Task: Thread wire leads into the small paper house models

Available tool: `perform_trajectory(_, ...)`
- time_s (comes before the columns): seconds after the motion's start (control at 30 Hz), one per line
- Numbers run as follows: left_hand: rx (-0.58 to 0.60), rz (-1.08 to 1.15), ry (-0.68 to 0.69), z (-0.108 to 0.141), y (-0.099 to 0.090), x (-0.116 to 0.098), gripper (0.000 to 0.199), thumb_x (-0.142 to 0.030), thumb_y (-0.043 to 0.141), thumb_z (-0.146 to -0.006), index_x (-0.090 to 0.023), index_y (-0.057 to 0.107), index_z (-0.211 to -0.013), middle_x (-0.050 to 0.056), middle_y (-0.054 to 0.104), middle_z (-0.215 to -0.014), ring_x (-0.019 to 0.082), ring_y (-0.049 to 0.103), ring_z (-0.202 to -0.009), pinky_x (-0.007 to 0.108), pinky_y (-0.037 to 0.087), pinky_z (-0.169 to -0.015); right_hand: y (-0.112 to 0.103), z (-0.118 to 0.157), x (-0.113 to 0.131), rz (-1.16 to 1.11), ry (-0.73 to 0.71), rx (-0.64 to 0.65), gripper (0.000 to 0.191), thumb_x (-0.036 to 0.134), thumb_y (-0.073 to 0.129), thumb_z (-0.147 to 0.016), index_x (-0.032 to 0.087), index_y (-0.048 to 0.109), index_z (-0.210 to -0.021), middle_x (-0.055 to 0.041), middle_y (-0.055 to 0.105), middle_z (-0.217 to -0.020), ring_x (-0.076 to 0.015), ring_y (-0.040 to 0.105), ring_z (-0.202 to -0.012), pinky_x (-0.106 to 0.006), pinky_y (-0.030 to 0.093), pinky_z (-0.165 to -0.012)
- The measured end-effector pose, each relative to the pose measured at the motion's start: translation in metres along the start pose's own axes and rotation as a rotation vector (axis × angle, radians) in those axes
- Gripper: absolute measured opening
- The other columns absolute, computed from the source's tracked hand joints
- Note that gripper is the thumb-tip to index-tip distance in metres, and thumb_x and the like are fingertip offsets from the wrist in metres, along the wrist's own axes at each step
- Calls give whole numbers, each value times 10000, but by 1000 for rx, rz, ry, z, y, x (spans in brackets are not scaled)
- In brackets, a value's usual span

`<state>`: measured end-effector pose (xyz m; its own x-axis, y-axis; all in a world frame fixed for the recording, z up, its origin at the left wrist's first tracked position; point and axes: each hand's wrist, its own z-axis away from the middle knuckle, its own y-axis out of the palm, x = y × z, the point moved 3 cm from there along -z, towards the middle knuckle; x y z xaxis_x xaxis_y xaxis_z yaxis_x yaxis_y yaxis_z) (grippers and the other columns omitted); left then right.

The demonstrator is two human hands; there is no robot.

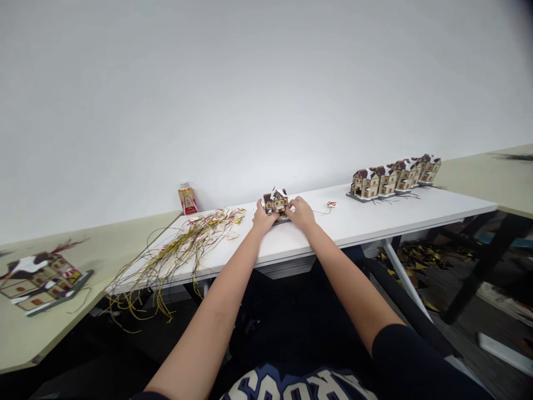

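A small model house (276, 201) with a snowy roof stands upright on the white table, between my hands. My left hand (262, 218) is closed round the left side of the house, near its base. At the front right corner, the fingers of my right hand (300, 213) are pinched together by the wall; what they hold, if anything, is too small to make out. A thin string runs right from there to a small red, white and yellow tag (331, 204) lying on the table.
Left on the white table (350, 225) lies a heap of tagged strings (183, 244), partly hanging over the front edge. A gold and red box (188, 200) stands behind it. Several model houses (387, 179) are lined up at the right. Another house (39, 280) sits on the left table.
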<state>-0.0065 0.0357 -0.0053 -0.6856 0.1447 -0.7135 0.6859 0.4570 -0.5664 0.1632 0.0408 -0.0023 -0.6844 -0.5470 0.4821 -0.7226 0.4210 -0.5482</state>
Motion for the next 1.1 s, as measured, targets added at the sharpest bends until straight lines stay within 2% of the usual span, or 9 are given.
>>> perform_trajectory(0.2,10,45,27,1,0,-2,704,-294,774,-631,-219,487,-1269,75,674,-1145,224,633,-1007,343,463,-880,-3,1,3,3,-44,-31,112,242,537,-861,208,631,-813,-69,564,-911,-202,542,-811,-308,416,-704)
perform_trajectory(0.37,-40,114,-37,5,-7,-6,598,-406,768,-651,-200,562,-1174,89,690,-1104,237,634,-997,347,458,-875,-6,1,5,5,-48,-64,143,260,518,-894,205,630,-826,-75,559,-923,-203,542,-826,-300,407,-702)
perform_trajectory(0.57,-73,231,-121,6,-10,-8,580,-446,786,-618,-172,603,-1095,91,700,-1043,230,642,-938,326,467,-834,-7,1,4,-3,-106,-157,165,271,508,-905,202,636,-827,-61,555,-891,-178,521,-778,-272,381,-647)
perform_trajectory(0.73,-96,279,-167,2,-7,-3,569,-470,788,-604,-158,617,-1048,89,704,-976,228,645,-875,331,473,-804,-4,1,0,37,-71,-209,147,237,517,-887,194,635,-811,-53,557,-888,-160,503,-727,-266,356,-612)
perform_trajectory(1.1,-133,272,-97,5,-9,-9,594,-473,809,-583,-162,623,-1053,84,705,-979,234,649,-900,334,486,-805,-2,4,7,25,-122,-93,152,257,540,-878,199,676,-846,-53,585,-926,-169,555,-821,-264,393,-647)
